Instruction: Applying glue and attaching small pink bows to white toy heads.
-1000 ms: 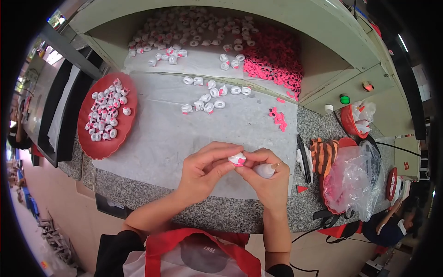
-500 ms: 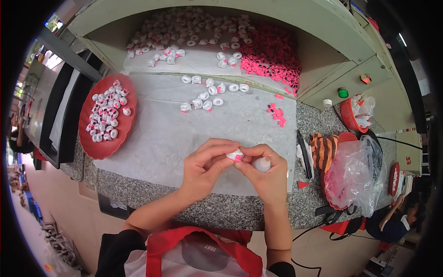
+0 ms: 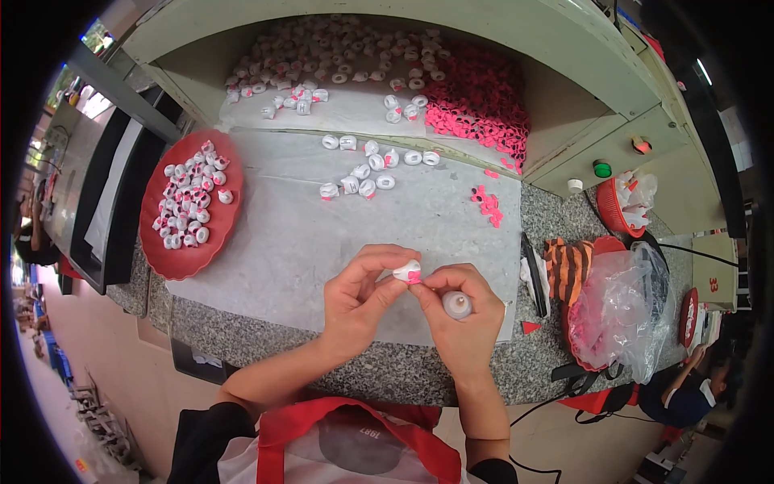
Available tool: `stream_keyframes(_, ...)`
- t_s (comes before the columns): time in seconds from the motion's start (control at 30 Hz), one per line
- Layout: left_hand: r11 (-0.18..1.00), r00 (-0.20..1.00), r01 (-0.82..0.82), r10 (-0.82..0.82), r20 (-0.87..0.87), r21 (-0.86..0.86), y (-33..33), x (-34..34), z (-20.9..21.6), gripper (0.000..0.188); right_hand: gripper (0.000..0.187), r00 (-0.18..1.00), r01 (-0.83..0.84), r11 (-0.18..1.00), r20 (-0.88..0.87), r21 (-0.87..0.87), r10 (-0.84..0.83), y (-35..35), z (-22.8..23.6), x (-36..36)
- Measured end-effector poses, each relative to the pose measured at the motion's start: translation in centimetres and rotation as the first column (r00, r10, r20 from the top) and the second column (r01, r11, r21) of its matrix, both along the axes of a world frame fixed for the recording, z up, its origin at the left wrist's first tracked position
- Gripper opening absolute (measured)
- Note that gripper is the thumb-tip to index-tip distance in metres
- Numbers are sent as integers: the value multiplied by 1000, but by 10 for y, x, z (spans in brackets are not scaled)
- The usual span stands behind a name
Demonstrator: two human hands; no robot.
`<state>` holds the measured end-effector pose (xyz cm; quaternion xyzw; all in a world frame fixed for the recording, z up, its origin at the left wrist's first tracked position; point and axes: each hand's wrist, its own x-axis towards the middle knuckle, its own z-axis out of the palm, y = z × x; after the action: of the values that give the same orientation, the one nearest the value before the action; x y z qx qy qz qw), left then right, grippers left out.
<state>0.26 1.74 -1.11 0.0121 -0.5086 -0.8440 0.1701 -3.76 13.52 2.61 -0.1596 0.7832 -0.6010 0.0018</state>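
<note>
Between the thumb and fingertips of my left hand [image 3: 355, 297] sits a small white rounded figure piece [image 3: 405, 269] with a pink bow-like patch on its lower right. My right hand [image 3: 469, 335] is curled round a small whitish squeeze bottle [image 3: 456, 305], its narrow tip pointing up toward the camera. The right thumb and forefinger are close to the pink patch; whether they touch it is hard to tell. Both hands are over the front part of a pale sheet [image 3: 282, 242]. Beyond them lie several similar white pieces [image 3: 376, 162] and a few loose pink bow-shaped pieces [image 3: 486, 203].
A red scalloped tray [image 3: 149, 234] of finished-looking white pieces stands at left. The shelf [image 3: 556, 145] at the back holds many white pieces and a heap of pink ones [image 3: 476, 105]. At right are a black pen-like tool [image 3: 533, 274], striped cloth [image 3: 567, 270], plastic bag [image 3: 625, 306] and red basket [image 3: 609, 202].
My right fingers have drawn slightly back from the white piece, showing more of its pink patch. The bottle in that hand has tipped so its tip faces up.
</note>
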Motion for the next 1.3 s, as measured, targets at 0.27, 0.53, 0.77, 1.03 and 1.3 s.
stream_keyframes(0.27,998,1000,-7,8,15,-68,-1,2,-2,22,13,1000,6,1000,-26,4,-5,0,3,2)
stream_keyframes(0.53,991,998,55,-56,-5,-123,-4,1,2,20,13,989,-35,999,145,-27,39,7,5,-6)
stream_keyframes(0.77,982,999,-16,6,-54,-189,-3,2,-4,22,15,984,1,999,-177,34,5,-1,0,4)
stream_keyframes(1.03,986,992,124,-126,-6,-109,-8,0,-3,21,17,993,2,1000,117,-17,0,7,3,-6)
stream_keyframes(1.3,985,985,170,-169,46,-30,-12,-3,-5,26,20,983,-79,990,158,-120,98,8,-6,-10)
